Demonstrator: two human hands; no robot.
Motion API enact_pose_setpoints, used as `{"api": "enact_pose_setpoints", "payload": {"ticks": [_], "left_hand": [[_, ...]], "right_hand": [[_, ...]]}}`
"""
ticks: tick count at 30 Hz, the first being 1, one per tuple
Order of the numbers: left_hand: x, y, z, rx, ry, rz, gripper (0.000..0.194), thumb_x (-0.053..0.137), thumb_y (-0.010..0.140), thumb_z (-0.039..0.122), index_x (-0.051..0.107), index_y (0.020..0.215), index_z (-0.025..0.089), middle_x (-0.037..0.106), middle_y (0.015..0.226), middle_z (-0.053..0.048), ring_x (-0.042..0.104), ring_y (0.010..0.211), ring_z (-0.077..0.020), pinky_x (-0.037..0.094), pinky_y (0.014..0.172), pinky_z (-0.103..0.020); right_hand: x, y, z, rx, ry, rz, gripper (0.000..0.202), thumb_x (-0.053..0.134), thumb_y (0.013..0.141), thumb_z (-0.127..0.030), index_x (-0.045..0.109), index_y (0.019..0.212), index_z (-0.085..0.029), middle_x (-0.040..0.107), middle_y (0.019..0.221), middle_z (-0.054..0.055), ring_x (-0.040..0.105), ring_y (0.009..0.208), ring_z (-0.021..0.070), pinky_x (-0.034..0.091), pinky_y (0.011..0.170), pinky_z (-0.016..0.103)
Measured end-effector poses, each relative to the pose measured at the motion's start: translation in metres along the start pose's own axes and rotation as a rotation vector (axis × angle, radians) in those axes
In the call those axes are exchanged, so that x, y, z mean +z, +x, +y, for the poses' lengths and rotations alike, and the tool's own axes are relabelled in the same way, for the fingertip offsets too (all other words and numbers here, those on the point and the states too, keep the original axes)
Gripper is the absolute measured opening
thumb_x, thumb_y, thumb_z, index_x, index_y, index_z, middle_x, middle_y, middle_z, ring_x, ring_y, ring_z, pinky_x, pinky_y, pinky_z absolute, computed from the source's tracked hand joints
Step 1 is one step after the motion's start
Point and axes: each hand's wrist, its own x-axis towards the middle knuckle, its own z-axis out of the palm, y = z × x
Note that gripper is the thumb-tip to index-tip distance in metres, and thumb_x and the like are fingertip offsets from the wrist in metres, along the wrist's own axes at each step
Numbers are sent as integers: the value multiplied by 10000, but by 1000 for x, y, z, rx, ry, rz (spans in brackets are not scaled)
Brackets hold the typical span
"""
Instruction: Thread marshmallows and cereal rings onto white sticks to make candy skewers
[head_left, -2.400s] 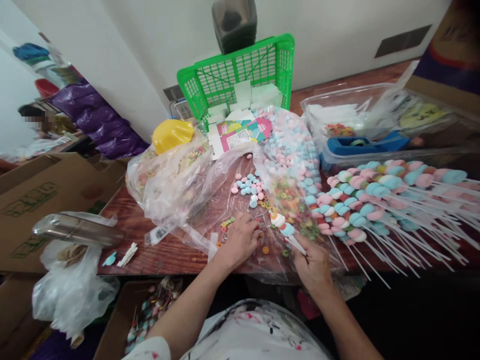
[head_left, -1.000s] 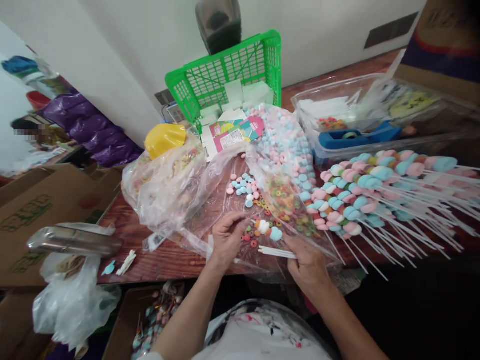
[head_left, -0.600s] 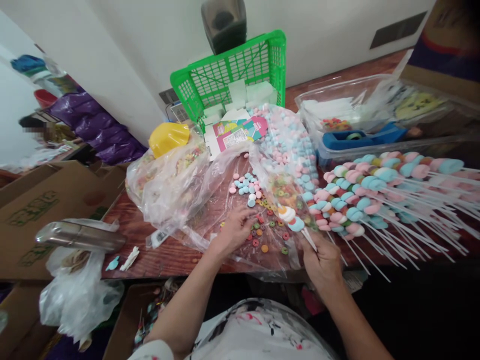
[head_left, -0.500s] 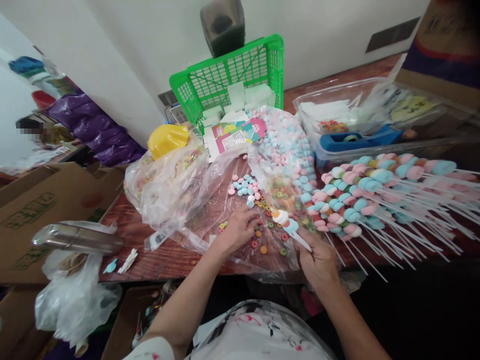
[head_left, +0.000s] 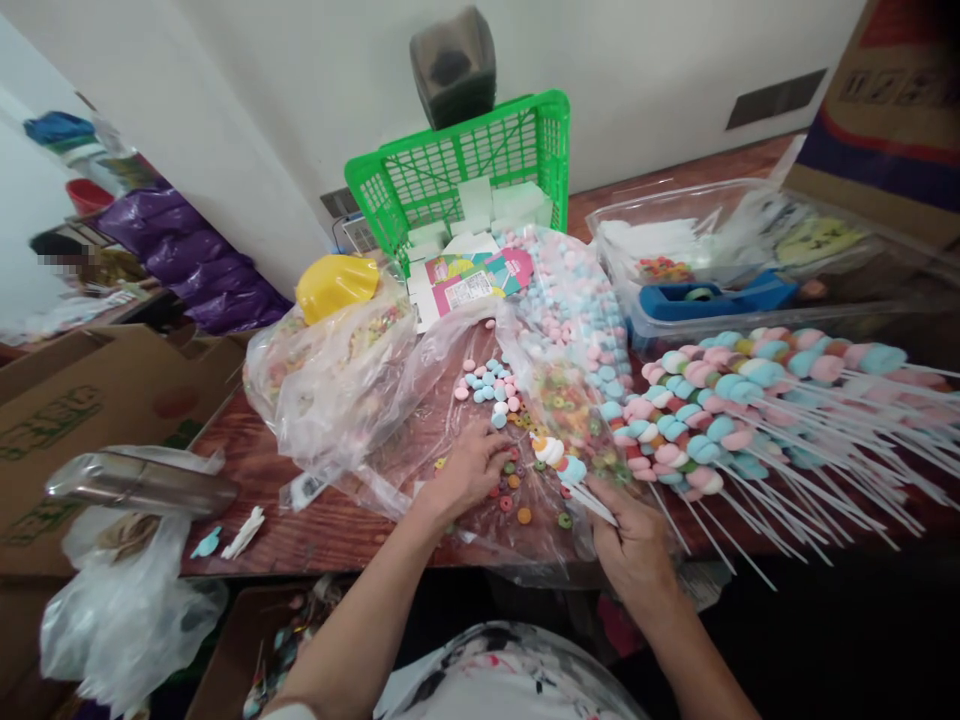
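Note:
My right hand (head_left: 630,525) is closed round white sticks, with a short stack of white, orange and blue candy (head_left: 561,460) at their tips. On the plastic sheet, my left hand (head_left: 474,465) reaches among loose ring candies (head_left: 525,515), its fingers bent and a little apart; nothing shows between them. Just beyond its fingertips lie pink and blue marshmallows (head_left: 491,385). To the right of my right hand is a pile of finished-looking marshmallow skewers (head_left: 720,400) on white sticks.
A bag of marshmallows (head_left: 577,310) and a green basket (head_left: 457,160) stand behind. A clear bin (head_left: 675,320) holds a blue tape dispenser (head_left: 697,298). At left are bagged rings (head_left: 337,350), a metal flask (head_left: 142,482) and a cardboard box (head_left: 52,410). A person sits far left.
The view has shifted slightly. My right hand, still holding the sticks, has moved a little left; my left hand stays near the loose candies, its fingers a little more spread.

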Motion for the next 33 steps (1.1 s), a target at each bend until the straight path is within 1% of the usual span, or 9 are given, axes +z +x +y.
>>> {"api": "enact_pose_setpoints", "payload": {"ticks": [5, 8, 11, 15, 19, 24, 27, 30, 33], "left_hand": [[4, 1, 1, -20, -15, -16, 172, 541, 855, 205, 711, 876, 192, 576, 927, -70, 523, 917, -206, 432, 844, -346], [6, 0, 0, -26, -93, 91, 137, 579, 833, 202, 709, 877, 189, 593, 933, -67, 545, 923, -204, 439, 855, -351], [2, -4, 4, -28, -297, 223, 134, 615, 823, 235, 702, 912, 185, 629, 926, -61, 593, 869, -182, 470, 788, -315], [-7, -9, 14, -6, -469, 293, 123, 649, 807, 230, 700, 910, 188, 689, 869, -46, 637, 798, -165, 489, 723, -278], [-12, -10, 24, 45, -418, 314, 138, 615, 824, 163, 702, 925, 199, 728, 840, -32, 664, 756, -148, 500, 728, -264], [-12, -11, 32, 120, -366, 330, 142, 593, 815, 138, 717, 856, 194, 727, 783, -41, 666, 713, -148, 507, 678, -255], [-12, -14, 34, 9, -510, 304, 110, 637, 792, 173, 729, 850, 196, 721, 787, -42, 657, 720, -152, 510, 692, -265], [-7, -16, 37, -198, -890, 333, 228, 673, 790, 257, 704, 1011, 211, 717, 922, -54, 661, 812, -161, 519, 738, -273], [2, -13, 46, -346, -1265, 271, 338, 646, 822, 343, 648, 1130, 205, 707, 974, -75, 664, 803, -159, 527, 717, -275]], "right_hand": [[0, 0, 0, 1, -20, -8, 375, 464, 786, -106, 698, 1061, -204, 747, 976, 40, 713, 881, 200, 583, 796, 313], [-1, 0, -1, -11, -49, -17, 393, 442, 772, -97, 696, 1059, -186, 746, 981, 53, 714, 884, 202, 584, 794, 316], [-2, 3, -4, -60, -96, -35, 392, 417, 763, -84, 699, 1026, -157, 747, 968, 74, 720, 861, 197, 587, 770, 297], [-2, 6, -9, -139, -213, -78, 406, 384, 741, -56, 700, 979, -145, 751, 927, 80, 724, 836, 205, 592, 727, 303], [-3, 7, -10, -164, -276, -79, 410, 379, 715, -47, 698, 950, -156, 753, 892, 69, 726, 786, 198, 589, 690, 289], [-4, 7, -12, -128, -319, -104, 404, 391, 707, -48, 689, 941, -188, 750, 852, 43, 718, 713, 186, 570, 609, 267], [-4, 7, -12, -143, -296, -88, 400, 391, 721, -35, 681, 960, -174, 746, 853, 47, 718, 744, 192, 575, 640, 280], [-2, 6, -12, -188, -276, -58, 395, 396, 735, -29, 670, 990, -155, 739, 867, 62, 715, 825, 212, 583, 725, 319], [2, 4, -12, -210, -257, -41, 446, 392, 701, -5, 655, 1033, -143, 734, 889, 80, 709, 859, 227, 586, 740, 343]]}}
